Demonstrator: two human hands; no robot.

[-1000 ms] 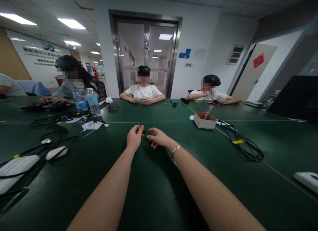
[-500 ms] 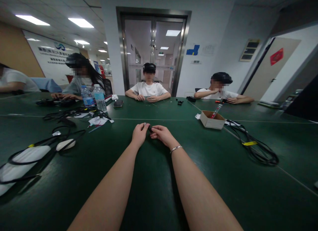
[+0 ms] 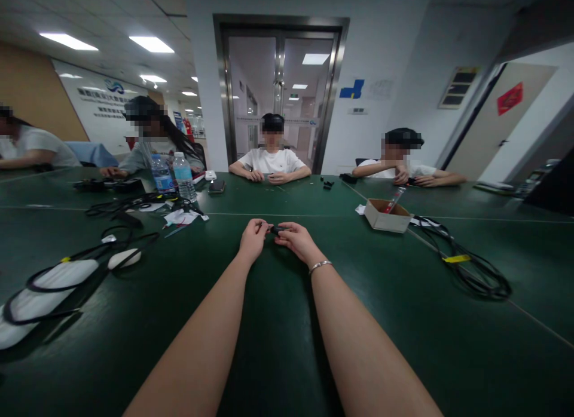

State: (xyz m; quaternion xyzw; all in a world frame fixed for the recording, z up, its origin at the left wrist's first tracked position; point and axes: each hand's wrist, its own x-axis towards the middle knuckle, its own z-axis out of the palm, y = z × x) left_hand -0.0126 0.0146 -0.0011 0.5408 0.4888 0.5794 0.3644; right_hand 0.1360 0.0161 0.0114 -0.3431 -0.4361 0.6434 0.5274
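Over the green table [image 3: 278, 321] my two hands meet fingertip to fingertip. Between thumb and fingers of my right hand [image 3: 298, 240] is a small black piece [image 3: 275, 230], too small to name more exactly. My left hand [image 3: 253, 240] is closed in a pinch at the left end of that piece. Something tiny and dark shows at its fingertips, and I cannot make out what it is. A silver bracelet circles my right wrist.
On the left lie tangled black cables, a white power strip [image 3: 49, 297], papers and two water bottles [image 3: 183, 177]. To the right stand an open small box [image 3: 388, 218] holding a red-and-clear tube and a coiled black cable [image 3: 478, 273]. Several people sit across the table.
The black piece now lies more level between my fingertips and shows more of itself. My hands have barely shifted, and the whole view has swung slightly left.
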